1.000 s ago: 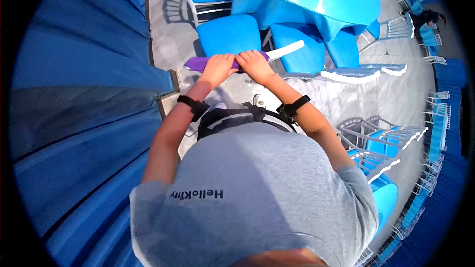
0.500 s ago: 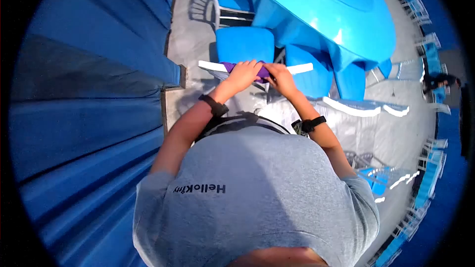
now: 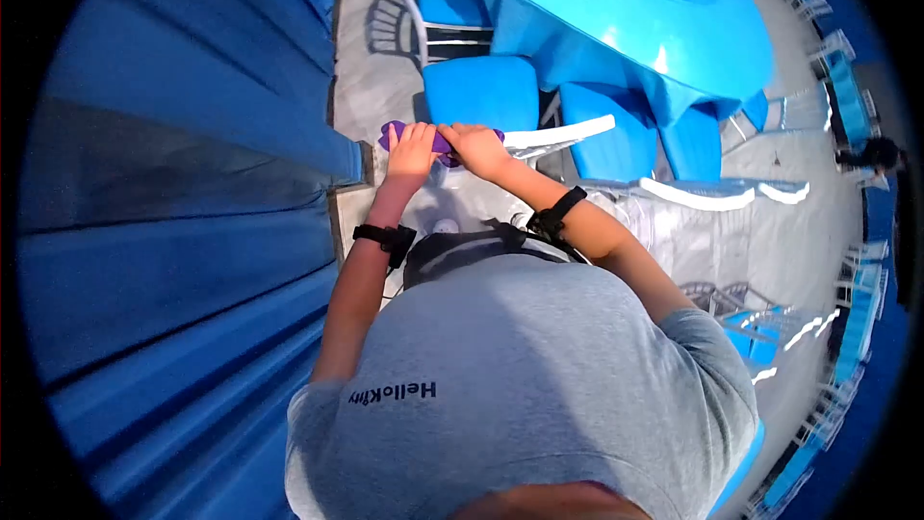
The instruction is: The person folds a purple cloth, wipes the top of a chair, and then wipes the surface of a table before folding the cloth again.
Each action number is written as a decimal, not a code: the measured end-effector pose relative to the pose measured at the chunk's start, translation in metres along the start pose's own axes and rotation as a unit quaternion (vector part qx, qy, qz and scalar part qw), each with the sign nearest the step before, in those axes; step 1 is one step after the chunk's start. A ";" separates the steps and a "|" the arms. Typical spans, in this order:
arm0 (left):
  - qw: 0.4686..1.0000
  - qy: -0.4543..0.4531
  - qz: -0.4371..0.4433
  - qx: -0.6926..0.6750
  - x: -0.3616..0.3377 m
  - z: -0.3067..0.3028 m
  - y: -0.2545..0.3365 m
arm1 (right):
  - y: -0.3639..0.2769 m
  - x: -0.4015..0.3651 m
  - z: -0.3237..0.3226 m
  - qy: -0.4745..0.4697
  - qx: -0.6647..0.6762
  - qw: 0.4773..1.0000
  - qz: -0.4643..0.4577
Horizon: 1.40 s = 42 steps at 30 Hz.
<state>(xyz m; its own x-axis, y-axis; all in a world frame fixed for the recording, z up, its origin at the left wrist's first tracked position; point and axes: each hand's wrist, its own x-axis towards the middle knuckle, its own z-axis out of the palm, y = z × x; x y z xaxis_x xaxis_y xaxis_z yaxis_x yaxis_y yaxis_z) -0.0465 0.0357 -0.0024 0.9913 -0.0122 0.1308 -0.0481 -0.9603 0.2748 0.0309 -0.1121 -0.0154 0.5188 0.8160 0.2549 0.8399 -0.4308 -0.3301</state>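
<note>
A purple cloth [image 3: 390, 138] is bunched over the left end of a white chair's top rail [image 3: 577, 131]. My left hand [image 3: 412, 151] has its fingers curled over the cloth at that end. Close beside it, my right hand [image 3: 477, 147] grips the cloth along the rail. Between and under the fingers the rail is hidden, while its right part shows bare. Beyond the backrest lies the chair's blue seat [image 3: 481, 94].
Ahead stands a round table [image 3: 616, 48] with a glossy blue cover, ringed by more white chairs [image 3: 698, 195] with blue seats. A blue draped curtain [image 3: 192, 154] runs along my left. Rows of chairs and a person [image 3: 871, 152] are far right.
Both hands have moved left along the chair's top rail with the purple cloth. The cloth now covers the rail's left end, which was bare before.
</note>
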 end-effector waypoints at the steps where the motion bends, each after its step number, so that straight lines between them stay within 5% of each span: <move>1: 0.999 -0.013 0.011 0.032 0.003 0.004 0.005 | 0.003 -0.006 -0.005 0.009 -0.009 1.000 -0.017; 6: 0.989 -0.016 0.135 0.052 0.029 0.027 0.042 | 0.033 -0.053 -0.036 0.070 -0.034 0.997 -0.021; 8: 0.982 0.002 0.189 -0.018 0.044 0.033 0.073 | 0.052 -0.082 -0.050 0.095 0.033 0.994 0.044; 10: 0.958 0.037 0.281 -0.055 0.064 0.038 0.104 | 0.067 -0.111 -0.061 0.110 -0.058 0.987 0.098; 14: 0.960 -0.029 0.279 0.012 0.096 0.068 0.152 | 0.079 -0.145 -0.067 0.155 -0.016 0.952 0.264; 16: 0.937 -0.001 0.322 -0.133 0.105 0.066 0.164 | 0.081 -0.151 -0.071 0.152 -0.023 0.946 0.286; 19: 0.926 -0.054 0.340 -0.159 0.114 0.064 0.156 | 0.078 -0.153 -0.070 0.154 -0.014 0.945 0.288; 22: 0.923 -0.160 0.298 -0.183 0.118 0.054 0.145 | 0.071 -0.145 -0.055 0.164 0.018 0.948 0.273; 24: 0.909 -0.247 0.190 -0.276 0.122 0.054 0.140 | 0.065 -0.133 -0.032 0.258 0.082 0.915 0.299; 26: 0.923 -0.219 0.138 -0.283 0.121 0.062 0.143 | 0.051 -0.114 -0.036 0.263 0.182 0.880 0.352; 28: 0.916 -0.246 0.084 -0.306 0.124 0.045 0.161 | 0.052 -0.099 -0.034 0.115 -0.006 0.921 0.373; 29: 0.916 -0.251 0.092 -0.298 0.131 0.041 0.166 | 0.054 -0.094 -0.018 0.276 0.126 0.876 0.376; 31: 0.892 -0.333 0.045 -0.303 0.145 0.042 0.175 | 0.058 -0.091 -0.024 0.308 0.148 0.856 0.387; 38: 0.887 -0.297 0.124 -0.332 0.197 0.120 0.196 | 0.101 -0.098 -0.037 0.314 0.079 0.855 0.405; 42: 0.831 -0.378 0.062 -0.403 0.212 0.110 0.217 | 0.145 -0.115 -0.037 0.302 0.117 0.852 0.412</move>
<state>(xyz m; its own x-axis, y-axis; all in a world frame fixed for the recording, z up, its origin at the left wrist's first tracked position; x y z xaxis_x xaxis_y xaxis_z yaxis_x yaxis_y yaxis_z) 0.1664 -0.2061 -0.0200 0.7506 -0.5625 -0.3465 0.0797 -0.4435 0.8927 0.0985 -0.2830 -0.0587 0.9635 -0.1034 0.2468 0.1331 -0.6149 -0.7773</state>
